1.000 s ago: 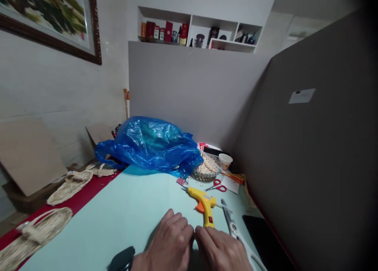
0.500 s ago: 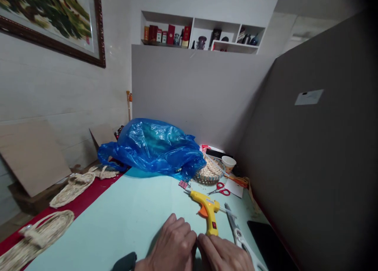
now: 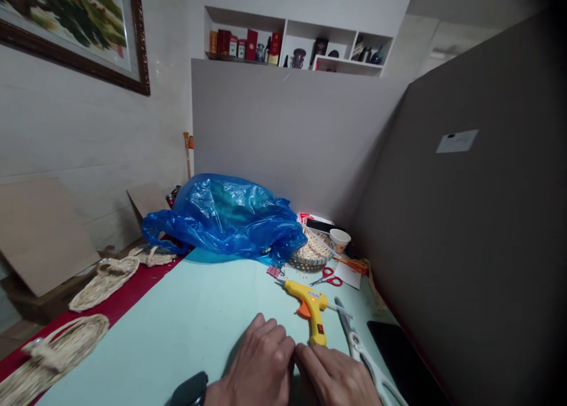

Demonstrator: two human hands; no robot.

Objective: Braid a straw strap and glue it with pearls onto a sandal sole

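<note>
My left hand, with a dark watch at its wrist, is closed at the bottom centre of the view. Against it, fingertips close together, rests my right hand, its fingers curled and pressed together. Whatever the two hands pinch is hidden behind the knuckles. Just beyond my right hand lies a yellow glue gun with an orange trigger. White-handled scissors lie to the right of it, partly behind my right hand.
A blue plastic bag fills the table's back. Beside it are a woven basket, a paper cup, red scissors and a pink clip. Woven straw slippers line the left edge; a black flat object lies right.
The whole view has shifted slightly, with the background a little further left and up. Both hands keep nearly the same closed pose, fingertips together.
</note>
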